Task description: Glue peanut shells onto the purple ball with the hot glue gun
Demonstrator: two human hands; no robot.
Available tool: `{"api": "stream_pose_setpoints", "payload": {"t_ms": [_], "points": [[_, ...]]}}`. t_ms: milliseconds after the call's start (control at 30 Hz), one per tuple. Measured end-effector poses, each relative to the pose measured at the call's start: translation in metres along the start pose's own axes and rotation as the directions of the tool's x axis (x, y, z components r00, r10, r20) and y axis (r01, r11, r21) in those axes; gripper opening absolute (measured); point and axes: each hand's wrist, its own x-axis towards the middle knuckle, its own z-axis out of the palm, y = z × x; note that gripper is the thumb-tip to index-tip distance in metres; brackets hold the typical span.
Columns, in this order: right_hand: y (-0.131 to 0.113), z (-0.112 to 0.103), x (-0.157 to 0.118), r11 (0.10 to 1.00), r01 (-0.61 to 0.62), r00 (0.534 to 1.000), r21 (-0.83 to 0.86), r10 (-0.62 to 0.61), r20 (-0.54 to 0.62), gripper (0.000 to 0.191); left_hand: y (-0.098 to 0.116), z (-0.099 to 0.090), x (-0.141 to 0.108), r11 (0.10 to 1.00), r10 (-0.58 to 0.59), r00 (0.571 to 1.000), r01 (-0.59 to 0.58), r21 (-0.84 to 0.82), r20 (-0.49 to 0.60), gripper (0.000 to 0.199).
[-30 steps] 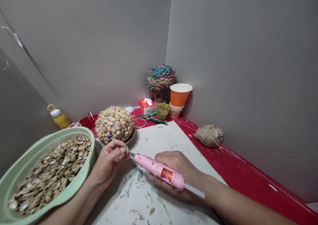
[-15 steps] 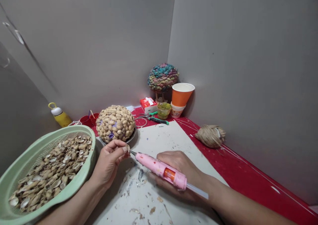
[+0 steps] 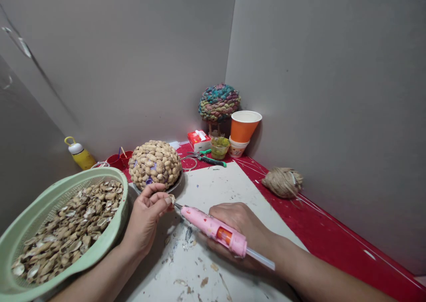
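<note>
Left hand (image 3: 142,224): my grip, nearly closed, pinches a shell (image 3: 172,198)
Right hand (image 3: 237,222): wrapped round glue gun (image 3: 203,221)
Nozzle (image 3: 178,206): slipping could burn me

Pink glue gun (image 3: 213,230), pale green basket (image 3: 124,191), orange cup (image 3: 244,129)

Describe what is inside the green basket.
The green basket holds peanut shells, some showing pale insides. Whatever lies beneath the top layer is hidden.

Saw pale-green oval plastic basket (image 3: 122,204) cut off at left | barely discerned tiny tan piece (image 3: 172,198) in left hand (image 3: 144,220) | lost handle of pink glue gun (image 3: 208,225) inside right hand (image 3: 238,220)
</note>
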Motion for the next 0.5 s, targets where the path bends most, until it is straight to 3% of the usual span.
{"api": "stream_pose_setpoints", "payload": {"t_ms": [500], "points": [[-0.0005, -0.0030, -0.0007, 1.000, 0.000, 0.999, 0.006, 0.000, -0.045, 0.035, 0.0010, 0.0005, -0.0003, 0.998, 0.050, 0.999, -0.050, 0.034, 0.004, 0.036]]}}
